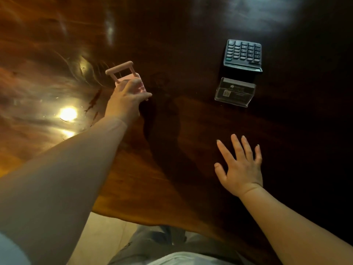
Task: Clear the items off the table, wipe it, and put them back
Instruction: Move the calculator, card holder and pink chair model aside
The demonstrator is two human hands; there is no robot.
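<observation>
Left hand (126, 100) closes its fingers around a small pink plastic container with a loop handle (125, 77), low over the glossy dark wooden table (172, 25), likely setting it back | right hand (241, 165) hovers empty, fingers spread | black calculator (242, 52) and clear acrylic card holder (235, 91) stand together opposite.

Pale floor (107, 236) shows far back from the left fingers (133, 87), toward the wearer. Grey trousers (152, 243) lie just right of it, well short of the right fingers (236, 148), a white shirt hem (181, 259) closest in
</observation>
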